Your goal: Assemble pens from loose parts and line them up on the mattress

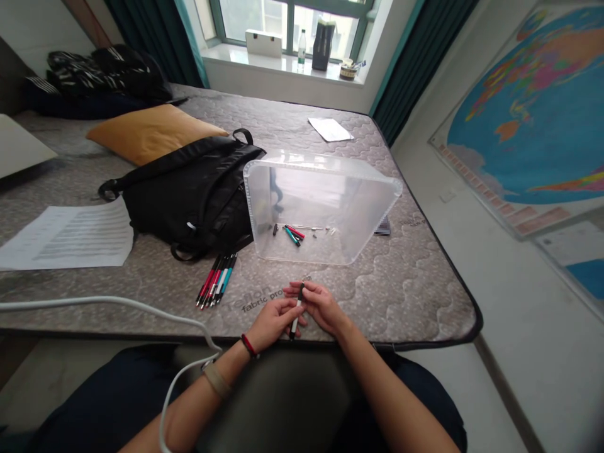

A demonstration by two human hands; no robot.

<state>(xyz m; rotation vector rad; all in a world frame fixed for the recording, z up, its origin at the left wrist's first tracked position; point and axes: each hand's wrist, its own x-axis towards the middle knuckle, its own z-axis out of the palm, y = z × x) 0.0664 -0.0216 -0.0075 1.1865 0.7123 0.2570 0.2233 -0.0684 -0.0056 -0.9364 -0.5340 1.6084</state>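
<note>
Between my two hands is a white and black pen, slanted over the near edge of the mattress. The fingers of my left hand are wrapped round its lower white part. Higher up, at its black end, my right hand pinches it. Beyond them a clear plastic bin lies on its side, its open mouth facing me. Inside it are red, teal and black pen parts and several small thin pieces. Left of my hands lies a row of red, black, white and teal pens.
A black backpack lies left of the bin, against a mustard cushion. Printed paper is at far left. A white cable crosses the near left and passes over my left forearm. The mattress edge ends at right.
</note>
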